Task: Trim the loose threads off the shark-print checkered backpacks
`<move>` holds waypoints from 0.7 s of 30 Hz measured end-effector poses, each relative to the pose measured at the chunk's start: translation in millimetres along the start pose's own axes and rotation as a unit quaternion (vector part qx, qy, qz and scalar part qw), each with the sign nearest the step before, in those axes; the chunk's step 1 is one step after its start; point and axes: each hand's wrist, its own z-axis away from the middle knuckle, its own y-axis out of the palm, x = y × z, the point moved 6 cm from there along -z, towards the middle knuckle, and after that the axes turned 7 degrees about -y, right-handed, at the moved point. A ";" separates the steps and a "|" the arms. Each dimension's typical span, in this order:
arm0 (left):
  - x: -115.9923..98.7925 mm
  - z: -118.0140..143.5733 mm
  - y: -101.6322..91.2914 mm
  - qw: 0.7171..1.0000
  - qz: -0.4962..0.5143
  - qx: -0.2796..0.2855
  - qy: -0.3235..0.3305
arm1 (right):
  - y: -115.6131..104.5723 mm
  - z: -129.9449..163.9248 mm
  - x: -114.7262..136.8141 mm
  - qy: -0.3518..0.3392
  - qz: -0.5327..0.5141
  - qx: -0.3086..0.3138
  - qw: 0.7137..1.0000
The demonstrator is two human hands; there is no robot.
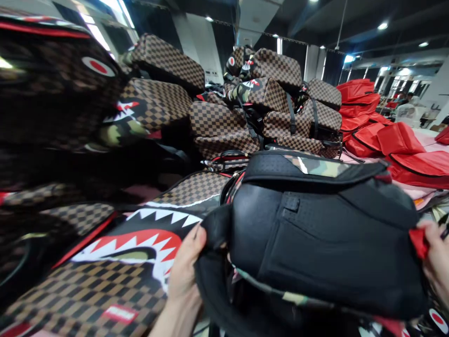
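Observation:
A black backpack (326,243) lies on its front across the right half of the view, its padded back panel and shoulder straps facing me. My left hand (185,267) grips the strap at its left end, thumb in sight and the other fingers hidden behind. At the far right edge, my right hand (435,248) pinches a small red piece (418,242) at the backpack's other end; part of that hand is cut off. Left of the backpack lies a brown checkered bag (105,281) with a printed shark mouth, close to my left hand.
Checkered bags (224,124) are piled several high behind the backpack. A dark bag with a printed eye (100,67) looms close on the left. Bright red bags (365,133) are stacked at the back right. A person (409,99) is small in the far background.

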 end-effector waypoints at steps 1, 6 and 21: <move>24.3 7.4 -13.5 0.999 0.015 -0.022 -0.031 | 6.3 -26.4 24.1 -0.057 0.001 -0.007 0.998; 171.6 53.8 -51.6 0.970 0.045 -0.095 -0.221 | 87.4 -57.4 126.1 -0.279 -0.039 0.066 0.957; 183.9 43.0 -60.7 0.942 -0.328 0.067 -0.031 | 172.8 225.4 53.4 -0.125 -0.038 0.594 0.794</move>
